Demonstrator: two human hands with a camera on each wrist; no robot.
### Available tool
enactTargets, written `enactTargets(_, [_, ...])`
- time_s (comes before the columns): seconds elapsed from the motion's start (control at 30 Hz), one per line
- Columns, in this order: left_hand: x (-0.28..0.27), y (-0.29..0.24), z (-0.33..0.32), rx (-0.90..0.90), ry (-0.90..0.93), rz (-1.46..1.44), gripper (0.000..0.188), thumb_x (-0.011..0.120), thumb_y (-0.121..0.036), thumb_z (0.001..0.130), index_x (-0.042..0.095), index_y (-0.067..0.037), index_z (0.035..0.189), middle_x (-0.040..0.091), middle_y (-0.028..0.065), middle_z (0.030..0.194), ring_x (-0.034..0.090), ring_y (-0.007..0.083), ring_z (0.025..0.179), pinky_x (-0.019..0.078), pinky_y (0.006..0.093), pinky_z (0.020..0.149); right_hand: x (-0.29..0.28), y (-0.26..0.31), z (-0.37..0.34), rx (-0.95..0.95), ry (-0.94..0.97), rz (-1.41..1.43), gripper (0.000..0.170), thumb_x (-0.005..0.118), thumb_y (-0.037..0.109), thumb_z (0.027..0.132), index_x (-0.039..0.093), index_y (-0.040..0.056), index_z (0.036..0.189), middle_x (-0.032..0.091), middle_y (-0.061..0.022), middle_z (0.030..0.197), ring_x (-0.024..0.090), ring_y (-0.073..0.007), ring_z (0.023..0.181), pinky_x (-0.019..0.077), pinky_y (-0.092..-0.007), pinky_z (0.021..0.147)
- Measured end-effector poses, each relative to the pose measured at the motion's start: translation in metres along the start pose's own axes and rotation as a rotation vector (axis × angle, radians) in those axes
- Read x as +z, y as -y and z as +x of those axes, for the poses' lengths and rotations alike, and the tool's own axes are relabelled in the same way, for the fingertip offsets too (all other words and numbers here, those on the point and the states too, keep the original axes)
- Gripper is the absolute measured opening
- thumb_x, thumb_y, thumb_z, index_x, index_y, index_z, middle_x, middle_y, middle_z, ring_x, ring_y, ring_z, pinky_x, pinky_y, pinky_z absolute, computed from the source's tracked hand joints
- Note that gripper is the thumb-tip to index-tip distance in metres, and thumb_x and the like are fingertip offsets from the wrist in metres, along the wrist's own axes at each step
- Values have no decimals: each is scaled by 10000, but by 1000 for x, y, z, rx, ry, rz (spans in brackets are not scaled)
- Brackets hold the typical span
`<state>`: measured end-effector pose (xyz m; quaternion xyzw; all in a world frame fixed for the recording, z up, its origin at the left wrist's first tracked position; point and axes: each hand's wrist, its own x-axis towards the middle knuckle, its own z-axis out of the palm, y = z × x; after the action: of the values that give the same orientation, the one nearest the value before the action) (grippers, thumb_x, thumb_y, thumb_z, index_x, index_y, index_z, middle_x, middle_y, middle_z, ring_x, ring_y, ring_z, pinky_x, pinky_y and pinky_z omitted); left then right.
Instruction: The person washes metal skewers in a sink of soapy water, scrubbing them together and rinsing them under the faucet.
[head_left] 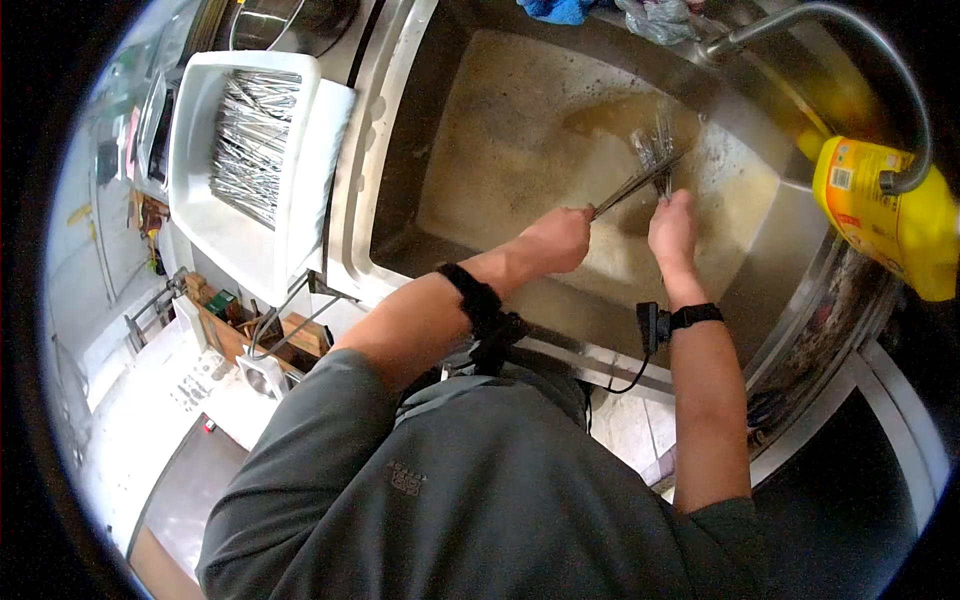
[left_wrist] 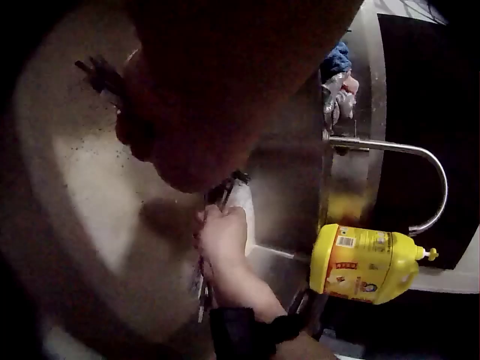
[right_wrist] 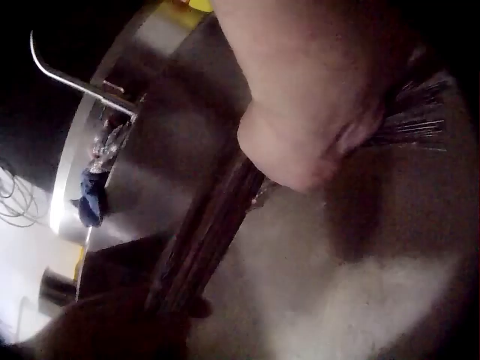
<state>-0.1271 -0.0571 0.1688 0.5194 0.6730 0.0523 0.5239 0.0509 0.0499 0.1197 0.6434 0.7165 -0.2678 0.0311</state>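
My left hand point(head_left: 557, 240) grips a bundle of thin metal skewers point(head_left: 628, 190) over the sink, their far ends pointing right. Beside it, my right hand point(head_left: 674, 230) is closed round a second bundle of skewers point(head_left: 662, 135), which fans out toward the back of the sink. The two bundles cross in the head view. In the right wrist view, bright skewer tips point(right_wrist: 416, 124) stick out past the right hand point(right_wrist: 307, 135). The left hand point(left_wrist: 180, 142) appears dark and close in its own wrist view. Cloudy brownish water point(head_left: 520, 130) lies below both hands.
A white tub point(head_left: 310, 180) left of the sink holds many metal skewers point(head_left: 255, 140). A curved faucet point(head_left: 880, 40) and a yellow jug point(head_left: 885, 215) stand to the right. Blue cloth point(head_left: 555, 10) and a crumpled plastic bag point(head_left: 660, 18) lie on the back rim.
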Motion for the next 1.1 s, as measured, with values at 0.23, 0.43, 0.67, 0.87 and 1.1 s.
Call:
enactTargets(0.23, [10,37,87,-6,-102,159,246,438,-76,815,532,36,1012,599,274,927,590,408,881,470,458,785,-13,0,-17,52,145,83,190,445,188,912,411,5,955,571,-278,804,548,-470,780,406,-528,688])
enactTargets(0.43, [-20,53,34,84,-107,-290,272,505,-283,887,501,-11,891,541,92,645,515,215,500,426,358,455,1,-53,-8,24,-24,238,196,444,183,902,449,3,979,576,-260,831,559,-429,801,419,-472,697])
enactTargets(0.67, [-9,38,16,-29,51,-376,246,536,-141,824,526,45,985,502,172,774,523,256,713,465,370,643,19,-52,12,105,-48,134,240,485,200,883,477,-31,946,604,-218,794,594,-369,772,436,-444,690])
enactTargets(0.87, [0,31,16,-127,-12,-361,258,508,-266,872,509,-16,936,534,122,674,530,219,580,434,358,521,53,-53,30,58,-26,239,265,550,222,854,484,-33,886,626,-184,738,605,-331,742,445,-406,686])
enactTargets(1.1, [-5,24,5,-93,38,-170,271,475,-271,888,511,-18,976,598,224,821,586,381,771,458,465,676,54,-56,31,55,-71,288,257,565,229,846,495,-18,857,626,-171,748,599,-342,740,445,-411,684])
